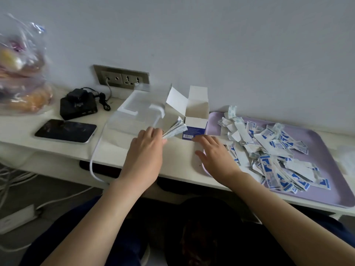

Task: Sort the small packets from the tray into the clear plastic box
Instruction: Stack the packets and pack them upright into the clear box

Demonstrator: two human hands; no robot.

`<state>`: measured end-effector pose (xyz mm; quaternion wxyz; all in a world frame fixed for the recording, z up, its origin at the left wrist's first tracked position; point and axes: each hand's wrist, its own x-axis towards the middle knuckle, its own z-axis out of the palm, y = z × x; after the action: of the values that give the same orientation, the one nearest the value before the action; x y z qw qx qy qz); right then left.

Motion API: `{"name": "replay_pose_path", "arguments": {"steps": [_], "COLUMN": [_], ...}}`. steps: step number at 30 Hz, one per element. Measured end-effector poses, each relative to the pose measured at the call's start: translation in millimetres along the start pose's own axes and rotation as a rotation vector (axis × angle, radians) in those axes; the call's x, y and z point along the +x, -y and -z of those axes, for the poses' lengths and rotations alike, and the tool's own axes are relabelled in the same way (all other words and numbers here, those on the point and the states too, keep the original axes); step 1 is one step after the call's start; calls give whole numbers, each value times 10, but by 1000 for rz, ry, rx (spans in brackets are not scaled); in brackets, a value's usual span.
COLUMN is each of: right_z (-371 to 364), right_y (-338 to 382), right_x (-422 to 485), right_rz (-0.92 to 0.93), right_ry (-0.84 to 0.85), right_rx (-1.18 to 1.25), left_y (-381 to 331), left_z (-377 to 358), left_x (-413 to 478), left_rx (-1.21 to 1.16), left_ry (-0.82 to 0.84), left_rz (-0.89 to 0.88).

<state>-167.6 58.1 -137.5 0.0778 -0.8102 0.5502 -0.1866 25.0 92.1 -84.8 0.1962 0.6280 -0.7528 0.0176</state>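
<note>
A lilac tray [326, 191] lies on the right of the white shelf, heaped with several small blue-and-white packets [269, 150]. The clear plastic box [134, 116] stands open at the centre, its lid tipped back toward the wall. My left hand [148, 148] grips a fanned stack of packets [175, 130] at the box's right front corner. My right hand [213, 152] hovers flat with fingers spread over the tray's left edge, holding nothing.
An opened blue-and-white carton [194, 120] stands between the box and the tray. A phone [65, 130], a black charger block [77, 106] and a bag of bread [21, 73] sit to the left. A white cable [96, 150] loops off the shelf's front edge.
</note>
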Motion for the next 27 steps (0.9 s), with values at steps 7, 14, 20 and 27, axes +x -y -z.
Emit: {"name": "replay_pose_path", "arguments": {"steps": [7, 14, 20, 27], "right_z": [-53, -86, -113, -91], "right_y": [-70, 433, 786, 902], "right_x": [269, 784, 1279, 1301], "right_rz": [-26, -478, -760, -839], "right_ry": [41, 128, 118, 149], "right_rx": [-93, 814, 1262, 1450], "left_y": [262, 512, 561, 690], "left_z": [34, 100, 137, 210], "left_x": [152, 275, 250, 183], "left_rx": [51, 40, 22, 5], "left_ry": [-57, -14, 5, -3], "left_rz": [94, 179, 159, 183]}}
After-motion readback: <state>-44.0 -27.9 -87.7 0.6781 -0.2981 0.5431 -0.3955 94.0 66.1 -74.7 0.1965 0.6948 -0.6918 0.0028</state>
